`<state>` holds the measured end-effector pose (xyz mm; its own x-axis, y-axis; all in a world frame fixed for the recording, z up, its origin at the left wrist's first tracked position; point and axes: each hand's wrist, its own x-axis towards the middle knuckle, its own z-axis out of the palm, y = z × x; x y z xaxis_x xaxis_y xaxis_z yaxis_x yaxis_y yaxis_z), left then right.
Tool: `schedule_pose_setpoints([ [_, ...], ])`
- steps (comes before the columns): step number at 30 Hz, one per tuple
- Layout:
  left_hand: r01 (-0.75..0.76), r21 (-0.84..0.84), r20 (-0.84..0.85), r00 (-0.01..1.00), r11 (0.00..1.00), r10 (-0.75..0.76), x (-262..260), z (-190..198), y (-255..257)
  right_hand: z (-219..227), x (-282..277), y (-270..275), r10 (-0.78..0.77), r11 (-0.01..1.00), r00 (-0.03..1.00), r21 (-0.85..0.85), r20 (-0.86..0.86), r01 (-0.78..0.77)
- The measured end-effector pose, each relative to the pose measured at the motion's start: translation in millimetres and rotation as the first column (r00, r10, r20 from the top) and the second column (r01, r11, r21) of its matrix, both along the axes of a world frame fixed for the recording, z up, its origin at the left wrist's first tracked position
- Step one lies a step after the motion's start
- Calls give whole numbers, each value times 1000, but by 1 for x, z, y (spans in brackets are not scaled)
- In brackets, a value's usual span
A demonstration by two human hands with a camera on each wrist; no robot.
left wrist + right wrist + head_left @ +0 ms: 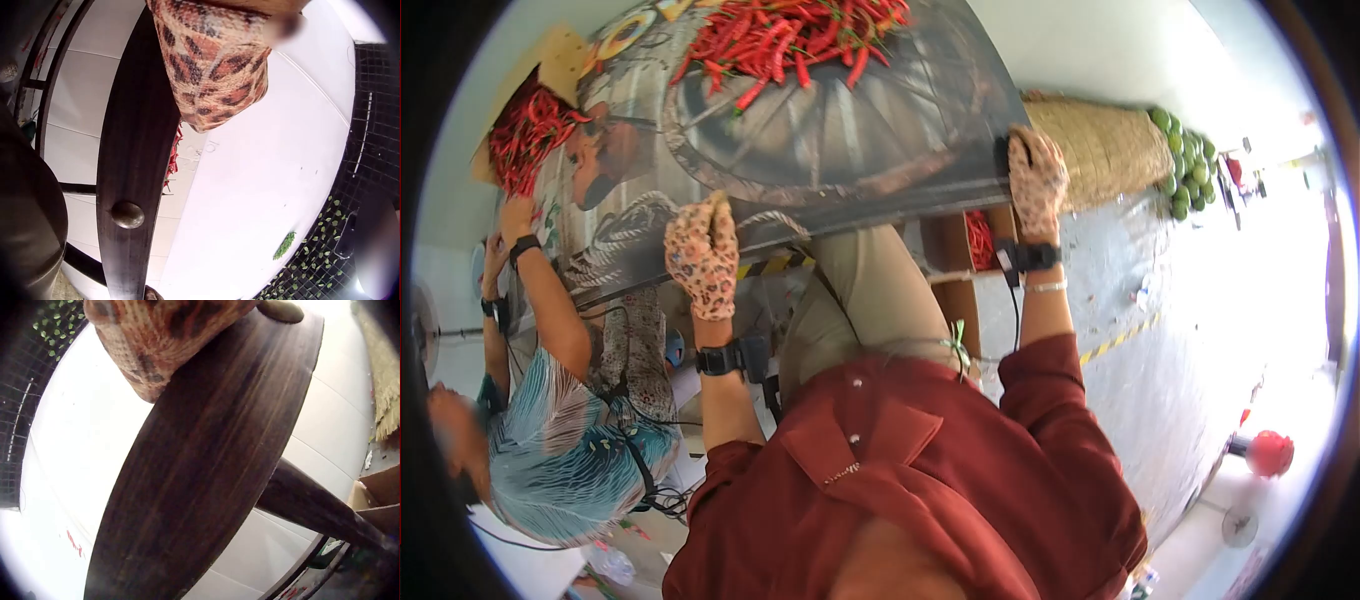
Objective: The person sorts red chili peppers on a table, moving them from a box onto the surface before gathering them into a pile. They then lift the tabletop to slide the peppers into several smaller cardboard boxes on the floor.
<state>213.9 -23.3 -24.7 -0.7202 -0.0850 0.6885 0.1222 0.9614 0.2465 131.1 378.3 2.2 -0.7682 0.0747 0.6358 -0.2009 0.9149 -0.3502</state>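
Observation:
Both of the person's hands wear leopard-print gloves. At the table's near edge, the left hand rests beside the printed rope. The right hand rests at the table's right end, near its corner. In the left wrist view, the left glove sits against the dark table edge; the right glove does likewise in the right wrist view. Neither hand shows a thing held, and the undersides of the fingers are hidden. A pile of red chillies lies farther back on the printed table.
At left, another person's hand reaches to a cardboard box of red chillies. Under the table stands another box with chillies. A woven sack lies at right, near a heap of green round fruit.

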Motion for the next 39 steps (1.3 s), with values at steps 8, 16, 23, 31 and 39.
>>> schedule_pose_setpoints([
  [8, 15, -182, -2, 1000, 983, -16, 2, 1, -5, 6, -2, -2, 37, 999, 997, 19, 68, -38],
  [16, 52, 7, 54, 997, 999, -52, 7, -3, -5, 51, -14, -65, 374, 927, 886, -107, 273, -359],
  [23, 34, -44, 68, 997, 998, -31, 6, -4, -6, 58, -84, -136, 580, 802, 756, -51, 303, -595],
  [31, 47, -83, 36, 998, 995, -45, 5, 3, -5, 45, -98, -151, 461, 804, 798, 197, 389, -561],
  [39, 28, -11, 109, 994, 1000, -27, 5, 4, -5, 57, -79, -168, 754, 591, 589, 92, 291, -801],
])
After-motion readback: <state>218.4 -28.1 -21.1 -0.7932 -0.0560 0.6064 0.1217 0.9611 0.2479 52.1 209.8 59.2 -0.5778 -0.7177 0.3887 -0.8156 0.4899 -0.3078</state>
